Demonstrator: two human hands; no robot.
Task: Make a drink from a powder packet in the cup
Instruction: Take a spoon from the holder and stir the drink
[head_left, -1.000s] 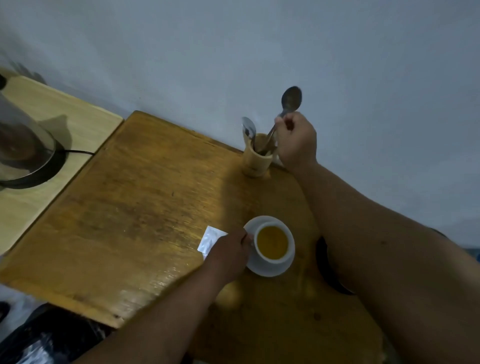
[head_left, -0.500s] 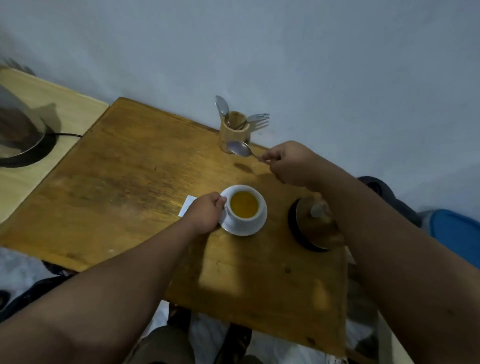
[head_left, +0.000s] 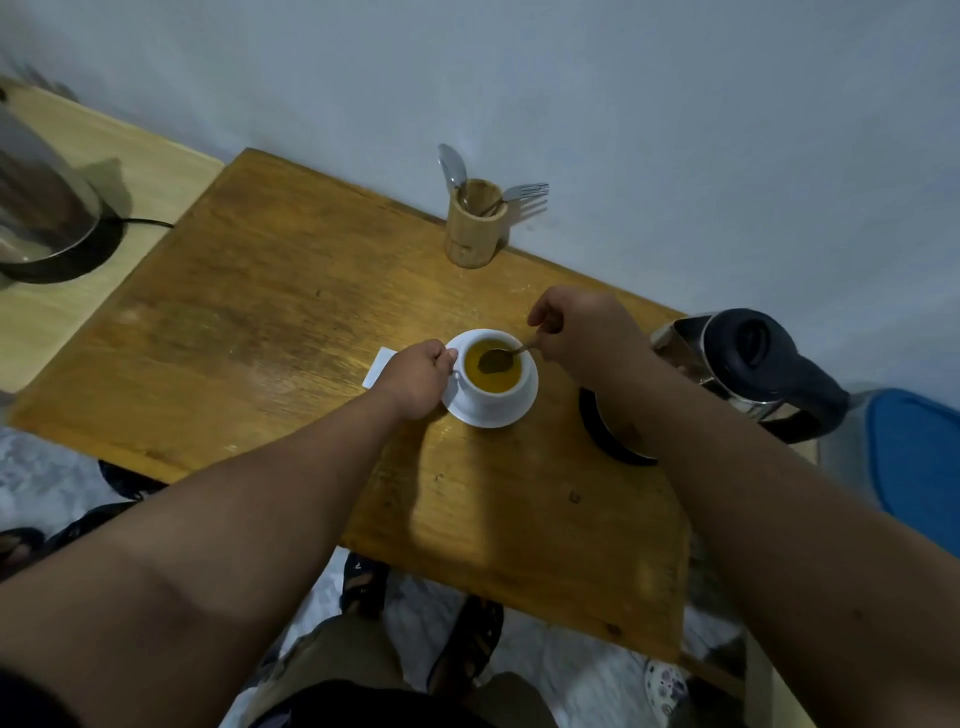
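Note:
A white cup (head_left: 496, 396) full of orange-yellow liquid stands on a white saucer (head_left: 514, 413) in the middle of the wooden table (head_left: 270, 332). My left hand (head_left: 415, 379) grips the cup's handle on its left side. My right hand (head_left: 582, 338) pinches a metal spoon (head_left: 501, 358) whose bowl dips into the liquid. A white powder packet (head_left: 378, 365) lies flat on the table just left of my left hand, partly hidden by it.
A wooden holder (head_left: 475, 228) with a spoon and a fork stands at the table's far edge by the wall. A glass kettle with a black lid (head_left: 748, 364) sits right of the cup. Another kettle (head_left: 47, 218) rests on a lighter side table at left.
My right hand lifted a spoon out of the wooden holder, carried it down and toward me, and its bowl now sits in the cup. My left hand stayed at the cup.

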